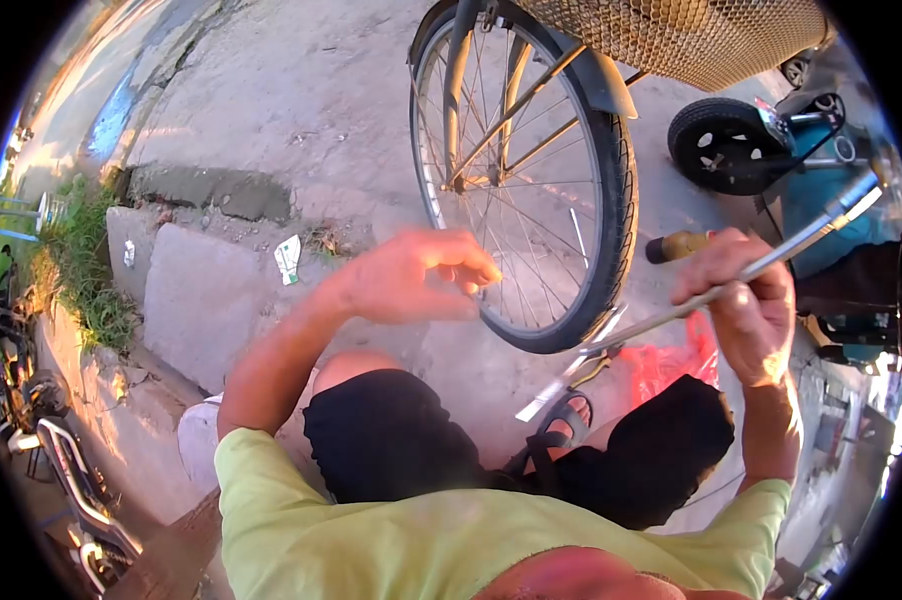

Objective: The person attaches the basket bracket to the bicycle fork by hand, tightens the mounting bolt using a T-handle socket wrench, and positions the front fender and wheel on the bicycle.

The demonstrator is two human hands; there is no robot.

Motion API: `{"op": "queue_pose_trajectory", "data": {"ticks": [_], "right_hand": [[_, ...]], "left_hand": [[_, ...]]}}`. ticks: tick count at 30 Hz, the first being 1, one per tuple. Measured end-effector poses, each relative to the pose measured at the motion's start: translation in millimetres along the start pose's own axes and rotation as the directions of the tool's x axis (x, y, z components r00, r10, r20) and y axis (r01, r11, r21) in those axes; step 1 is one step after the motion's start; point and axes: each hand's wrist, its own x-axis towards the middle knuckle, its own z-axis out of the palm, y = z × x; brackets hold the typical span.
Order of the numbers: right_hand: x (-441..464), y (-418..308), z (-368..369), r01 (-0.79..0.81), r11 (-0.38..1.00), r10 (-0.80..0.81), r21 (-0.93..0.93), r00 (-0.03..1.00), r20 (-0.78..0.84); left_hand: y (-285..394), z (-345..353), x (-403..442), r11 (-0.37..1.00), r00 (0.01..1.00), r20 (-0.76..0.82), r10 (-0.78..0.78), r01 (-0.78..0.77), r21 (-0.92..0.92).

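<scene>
My left hand (411, 277) is raised beside the spokes of an upright bicycle wheel (626, 215), slightly blurred. Its fingers are loosely bent and apart, and nothing shows in them. My right hand (739, 295) is closed around a long metal rod (806, 238), thin at the lower end and thicker and shiny at the upper right. The rod slants down to the left, and its thin end comes near the bottom of the tyre. Behind my right hand, a brownish bottle-like object (676, 246) with a dark end lies on the ground.
A wire basket (696, 35) hangs above the wheel. Beneath the rod lies a red plastic bag (661, 372), near my sandalled foot (571, 418). A small black wheel (721, 145) stands at the right. Scrap paper (288, 259) and a concrete slab (206, 300) are at left.
</scene>
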Motion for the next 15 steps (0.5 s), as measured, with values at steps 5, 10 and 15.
{"op": "queue_pose_trajectory", "data": {"ticks": [5,10,15], "right_hand": [[49,2,88,-0.075,0.995,0.092,-0.069,0.951,0.296],[111,36,151,-0.204,0.979,0.193,0.02,0.95,0.245],[166,85,173,-0.142,0.961,0.141,0.239,0.99,0.022]], "left_hand": [[2,-22,-29,0.981,0.981,0.004,0.192,-0.192,0.022],[-42,-35,-35,0.934,0.982,-0.187,0.03,-0.094,-0.343],[-78,-79,-46,0.516,0.98,-0.193,-0.051,-0.139,-0.845]]}}
